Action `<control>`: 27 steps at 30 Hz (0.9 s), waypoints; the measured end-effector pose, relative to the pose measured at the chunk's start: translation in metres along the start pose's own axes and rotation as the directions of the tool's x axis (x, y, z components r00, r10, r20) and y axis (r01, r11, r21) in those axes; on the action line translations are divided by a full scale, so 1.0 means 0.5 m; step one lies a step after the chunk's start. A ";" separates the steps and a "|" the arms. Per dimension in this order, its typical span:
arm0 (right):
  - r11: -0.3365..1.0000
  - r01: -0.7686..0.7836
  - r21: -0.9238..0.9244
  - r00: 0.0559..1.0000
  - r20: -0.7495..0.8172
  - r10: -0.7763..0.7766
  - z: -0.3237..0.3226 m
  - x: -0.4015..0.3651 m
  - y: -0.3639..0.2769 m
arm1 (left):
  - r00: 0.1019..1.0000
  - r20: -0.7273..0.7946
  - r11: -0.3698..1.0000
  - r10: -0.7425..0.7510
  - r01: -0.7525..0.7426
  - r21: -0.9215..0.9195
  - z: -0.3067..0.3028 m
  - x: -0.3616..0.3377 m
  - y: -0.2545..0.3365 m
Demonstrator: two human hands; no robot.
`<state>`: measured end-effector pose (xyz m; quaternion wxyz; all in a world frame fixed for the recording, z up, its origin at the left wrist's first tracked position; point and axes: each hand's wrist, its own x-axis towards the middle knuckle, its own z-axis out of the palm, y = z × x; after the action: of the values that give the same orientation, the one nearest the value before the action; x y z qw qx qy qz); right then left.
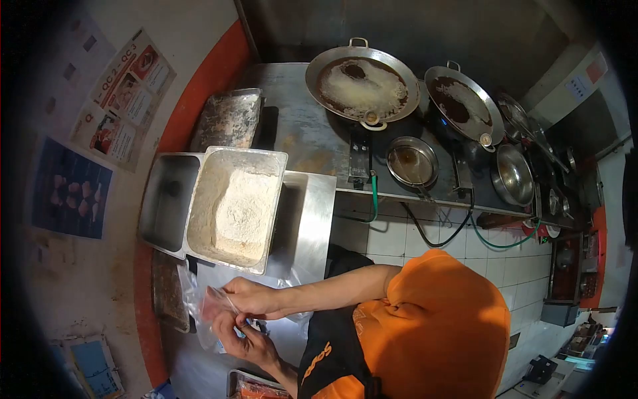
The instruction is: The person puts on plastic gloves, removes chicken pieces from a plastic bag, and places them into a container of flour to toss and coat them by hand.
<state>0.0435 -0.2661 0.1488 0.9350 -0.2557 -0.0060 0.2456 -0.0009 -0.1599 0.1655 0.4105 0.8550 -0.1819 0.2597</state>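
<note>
A clear plastic bag [193,299] with something pink inside, perhaps raw meat, is held between my two hands over the steel table. My right hand [251,297] is closed, its fingers pinching the bag's upper side near the opening. Just below it my left hand [246,339] grips the same bag with bent fingers. Directly beyond my right hand stands a deep steel pan [193,229] holding pale flour [242,213]. More clear plastic [299,279] lies under my right forearm.
Beside the flour pan is another deep steel pan [169,199]. A flour-dusted tray [229,120] lies on the counter. Two large woks [312,83] [495,110] hold foamy oil. A strainer [412,163] and a steel bowl [513,174] sit nearby. A tray with red packets [259,389] is at the bottom.
</note>
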 end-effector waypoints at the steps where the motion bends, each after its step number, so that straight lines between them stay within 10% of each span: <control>1: 1.000 -0.002 -0.002 1.000 0.003 0.002 -0.001 0.006 -0.007 | 0.993 0.071 0.991 -0.092 0.098 -0.088 0.001 -0.001 -0.001; 9: 0.934 0.287 0.213 0.952 -0.168 -0.255 0.037 0.009 -0.052 | 0.962 0.168 0.914 -0.213 0.257 -0.314 0.025 0.017 0.024; 11: 0.960 0.277 0.037 0.952 -0.145 -0.269 0.041 -0.024 -0.074 | 0.991 0.090 0.993 0.103 -0.096 -0.074 0.031 0.038 0.034; 19: 0.865 0.398 -0.305 0.902 0.301 -0.309 -0.034 0.009 -0.082 | 0.982 0.171 0.993 0.079 -0.063 -0.100 0.045 0.036 0.070; 25: 0.804 0.594 -0.010 0.801 0.097 -0.590 -0.052 0.037 -0.090 | 0.970 0.212 0.979 0.116 -0.077 -0.187 0.069 0.045 0.090; 27: 0.709 0.613 -0.350 0.735 -0.078 -0.674 -0.069 0.061 -0.094 | 0.971 0.215 0.974 0.105 -0.056 -0.221 0.079 0.054 0.089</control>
<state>0.0964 -0.3035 0.1379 0.9068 -0.3997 -0.0383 -0.1282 0.0091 -0.2207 0.1875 0.4657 0.8217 -0.2888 0.1568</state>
